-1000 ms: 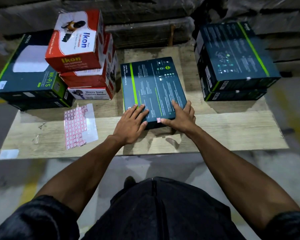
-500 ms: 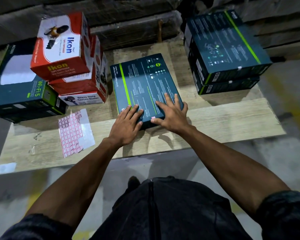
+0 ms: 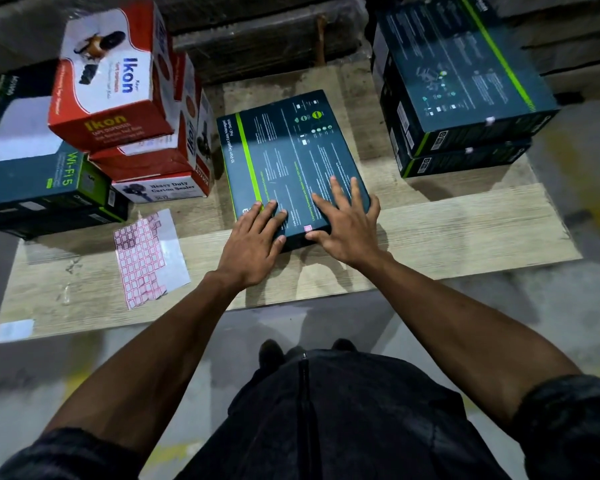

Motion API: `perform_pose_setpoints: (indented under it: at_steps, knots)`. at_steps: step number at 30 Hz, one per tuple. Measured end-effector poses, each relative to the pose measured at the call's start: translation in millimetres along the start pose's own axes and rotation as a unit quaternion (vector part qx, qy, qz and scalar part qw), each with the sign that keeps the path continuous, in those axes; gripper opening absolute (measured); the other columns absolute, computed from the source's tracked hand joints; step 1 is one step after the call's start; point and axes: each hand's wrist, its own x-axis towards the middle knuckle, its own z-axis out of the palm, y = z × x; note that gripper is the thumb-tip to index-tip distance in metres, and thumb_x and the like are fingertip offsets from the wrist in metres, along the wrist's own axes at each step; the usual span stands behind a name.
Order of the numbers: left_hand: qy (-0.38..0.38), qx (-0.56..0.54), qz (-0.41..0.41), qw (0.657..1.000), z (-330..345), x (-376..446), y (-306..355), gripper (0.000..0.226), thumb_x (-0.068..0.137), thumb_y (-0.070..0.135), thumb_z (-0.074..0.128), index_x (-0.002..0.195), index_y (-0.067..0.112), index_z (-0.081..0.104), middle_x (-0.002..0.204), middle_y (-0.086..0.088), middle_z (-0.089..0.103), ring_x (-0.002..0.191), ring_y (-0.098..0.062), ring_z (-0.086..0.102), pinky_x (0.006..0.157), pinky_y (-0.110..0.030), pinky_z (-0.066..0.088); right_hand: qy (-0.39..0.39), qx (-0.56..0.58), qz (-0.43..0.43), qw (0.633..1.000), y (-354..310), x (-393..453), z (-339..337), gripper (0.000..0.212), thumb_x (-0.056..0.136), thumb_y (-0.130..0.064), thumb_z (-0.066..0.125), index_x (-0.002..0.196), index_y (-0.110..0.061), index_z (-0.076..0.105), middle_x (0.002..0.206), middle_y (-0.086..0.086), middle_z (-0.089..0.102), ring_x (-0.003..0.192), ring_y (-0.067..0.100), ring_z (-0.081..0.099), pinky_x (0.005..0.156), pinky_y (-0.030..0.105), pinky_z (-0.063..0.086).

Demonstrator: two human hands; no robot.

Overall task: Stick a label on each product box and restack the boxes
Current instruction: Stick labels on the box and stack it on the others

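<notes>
Both hands, left hand [image 3: 253, 242] and right hand [image 3: 343, 230], lie flat with fingers spread on the "10-Port Gigabit" switch box [image 3: 291, 157], a pink label [image 3: 307, 229] between the thumbs at its near edge.

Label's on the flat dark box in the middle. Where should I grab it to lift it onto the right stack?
Probably by its two long side edges, one hand per side. The flat box lies flat on the board, wide and thin, with open board along both long sides.

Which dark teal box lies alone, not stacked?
The flat box at the board's centre, under both hands; the other teal boxes sit in stacks at left and right.
</notes>
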Motion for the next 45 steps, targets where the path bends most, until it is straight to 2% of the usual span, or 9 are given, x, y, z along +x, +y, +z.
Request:
perform_pose_setpoints:
  at_steps: [5,12,17,23,30,34,39,45]
  knots:
    - [0.001,0.0,-0.001,1.0,-1.6,-0.5,0.6,0.068,0.094,0.051,0.012,0.151,0.018,0.03,0.159,-0.007,0.023,0.148,-0.03,0.012,0.119,-0.044,0.009,0.008,0.02,0.014,1.0,-2.2,-0.7,-0.8,0.077,0.082,-0.061,0.064,0.149,-0.037,0.035,0.165,0.002,0.008,0.151,0.031,-0.006,0.113,0.059,0.001]
    - [-0.003,-0.003,-0.007,1.0,-1.3,0.1,1.9,0.071,0.092,0.054,0.008,0.152,0.021,0.026,0.161,-0.004,0.018,0.149,-0.025,0.006,0.119,-0.04,0.004,-0.065,0.009,-0.01,0.998,7.5,2.9,-5.5,0.09,0.08,-0.071,0.058,0.154,-0.037,0.021,0.165,0.003,-0.01,0.148,0.033,-0.018,0.114,0.061,-0.003]
    - [-0.004,-0.009,-0.01,1.0,-1.5,-0.4,1.9,0.071,0.092,0.054,0.01,0.151,0.019,0.028,0.161,-0.004,0.017,0.149,-0.024,0.004,0.12,-0.04,0.003,-0.03,0.036,0.023,0.999,-0.5,1.9,-4.9,0.078,0.083,-0.07,0.055,0.15,-0.038,0.031,0.165,0.0,-0.001,0.15,0.029,-0.013,0.114,0.059,-0.003]
    - [0.004,-0.009,-0.012,1.0,-0.3,0.1,2.5,0.068,0.093,0.051,0.014,0.149,0.017,0.033,0.16,-0.005,0.021,0.148,-0.026,0.01,0.119,-0.044,0.009,-0.022,0.022,0.032,0.999,-3.2,0.5,-3.2,0.072,0.084,-0.069,0.054,0.147,-0.042,0.034,0.165,-0.003,0.002,0.15,0.028,-0.01,0.114,0.059,0.0]
    - [0.007,-0.011,-0.009,1.0,-2.6,-0.8,4.5,0.07,0.092,0.051,0.013,0.15,0.017,0.032,0.16,-0.006,0.021,0.148,-0.026,0.009,0.118,-0.043,0.008,-0.07,-0.012,0.008,0.997,2.5,2.4,-5.5,0.084,0.082,-0.072,0.053,0.153,-0.04,0.02,0.165,-0.001,-0.009,0.149,0.032,-0.018,0.115,0.062,-0.001]
    - [0.008,-0.008,-0.008,1.0,-3.1,-0.5,5.2,0.069,0.092,0.051,0.014,0.149,0.016,0.033,0.16,-0.006,0.021,0.148,-0.026,0.01,0.118,-0.042,0.008,-0.041,0.032,0.026,0.998,-0.7,1.6,-4.5,0.078,0.082,-0.068,0.058,0.15,-0.04,0.03,0.165,-0.004,-0.002,0.15,0.029,-0.014,0.115,0.06,-0.002]
    - [0.009,-0.003,-0.006,1.0,-1.5,-0.5,4.0,0.067,0.093,0.049,0.015,0.149,0.015,0.033,0.159,-0.007,0.022,0.148,-0.027,0.012,0.118,-0.044,0.011,-0.013,0.032,0.039,0.999,-4.5,0.2,-2.4,0.072,0.082,-0.066,0.061,0.146,-0.042,0.038,0.165,-0.005,0.004,0.151,0.027,-0.01,0.116,0.059,0.0]
    - [0.009,-0.002,-0.009,1.0,-2.3,-0.8,5.3,0.069,0.093,0.051,0.013,0.15,0.016,0.032,0.16,-0.006,0.02,0.148,-0.026,0.009,0.118,-0.042,0.009,-0.041,0.033,0.023,0.998,-0.2,1.8,-3.9,0.08,0.081,-0.068,0.059,0.15,-0.041,0.029,0.165,-0.005,-0.003,0.15,0.028,-0.015,0.115,0.06,-0.003]
